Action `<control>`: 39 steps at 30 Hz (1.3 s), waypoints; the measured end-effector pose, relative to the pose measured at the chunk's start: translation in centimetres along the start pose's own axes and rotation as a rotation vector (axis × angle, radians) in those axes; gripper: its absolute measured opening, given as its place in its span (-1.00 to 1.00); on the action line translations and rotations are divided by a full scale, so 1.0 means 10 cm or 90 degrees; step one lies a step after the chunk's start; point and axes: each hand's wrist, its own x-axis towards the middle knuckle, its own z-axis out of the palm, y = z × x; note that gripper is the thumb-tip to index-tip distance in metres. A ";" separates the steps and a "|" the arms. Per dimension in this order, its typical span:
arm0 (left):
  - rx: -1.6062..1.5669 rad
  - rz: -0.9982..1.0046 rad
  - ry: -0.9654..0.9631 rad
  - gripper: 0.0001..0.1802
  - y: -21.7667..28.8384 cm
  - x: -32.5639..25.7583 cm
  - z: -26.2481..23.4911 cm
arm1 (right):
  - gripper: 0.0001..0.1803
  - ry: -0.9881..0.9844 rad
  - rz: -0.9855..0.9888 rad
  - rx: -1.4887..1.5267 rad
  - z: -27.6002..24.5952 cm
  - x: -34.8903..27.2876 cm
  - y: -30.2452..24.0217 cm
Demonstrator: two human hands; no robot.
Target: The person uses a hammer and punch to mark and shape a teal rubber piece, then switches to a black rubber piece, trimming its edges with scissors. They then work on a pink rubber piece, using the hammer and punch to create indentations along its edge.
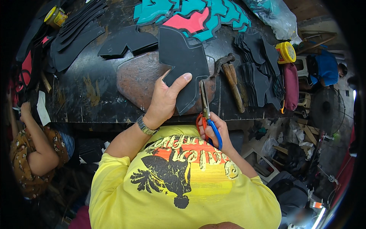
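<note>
My left hand (pixel 167 93) grips a flat black cut-out sheet piece (pixel 183 57), thumb on top and fingers underneath. A pale outline runs along the piece's right edge. In my right hand (pixel 218 131) are scissors (pixel 205 103) with one red and one blue handle, their blades pointing away from me at that right edge. Below the piece lies a brown slab (pixel 133 82) with a worn surface. Just right of it, a hammer (pixel 233 84) with a wooden handle rests on the table.
Stacked black pieces (pixel 255 72) lie at right, beside a yellow tub (pixel 286 52) and a maroon pouch (pixel 291 86). Teal pieces (pixel 152 13) and a pink piece (pixel 188 21) are at the far side. Another person's arm (pixel 40 145) is at left; a fan (pixel 327 108) stands at right.
</note>
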 end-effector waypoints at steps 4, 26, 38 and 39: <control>0.015 0.005 -0.012 -0.73 0.03 -0.02 0.00 | -0.34 -0.002 -0.003 -0.009 0.01 0.00 0.00; 0.048 -0.006 -0.023 -0.74 0.07 0.01 -0.06 | -0.73 -0.012 -0.001 0.056 -0.01 -0.01 0.01; 0.052 -0.006 -0.029 -0.75 0.09 0.00 -0.06 | -0.33 0.002 0.030 -0.009 -0.01 -0.01 -0.02; 0.053 -0.007 -0.031 -0.75 0.09 0.00 -0.07 | -0.50 0.009 0.019 -0.004 0.00 -0.01 -0.01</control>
